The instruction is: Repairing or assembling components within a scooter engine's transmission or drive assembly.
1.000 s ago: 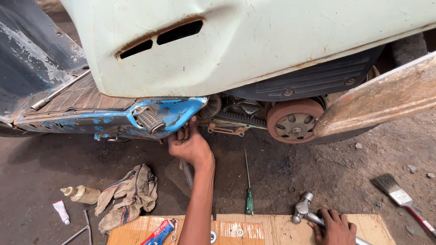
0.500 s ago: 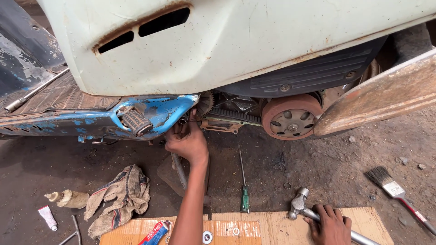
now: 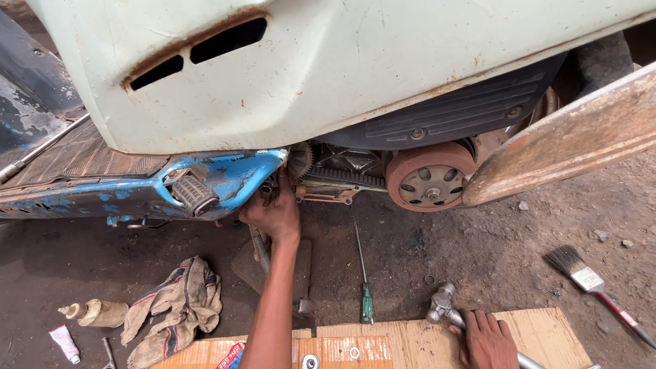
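The left hand (image 3: pixel 275 213) reaches up under the scooter's pale body panel (image 3: pixel 355 61), fingers among the engine parts beside the toothed belt (image 3: pixel 345 178) and the blue frame (image 3: pixel 225 179). The right hand (image 3: pixel 486 339) rests on a hammer (image 3: pixel 445 309) lying on cardboard (image 3: pixel 410 342). On the dirt between lie a green-handled screwdriver (image 3: pixel 365 290), a rag (image 3: pixel 179 306) and a paintbrush (image 3: pixel 591 287).

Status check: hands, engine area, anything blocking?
Left hand reaching into scooter engine opening, grip hidden. Right hand resting on hammer on cardboard. Screwdriver lies between them.
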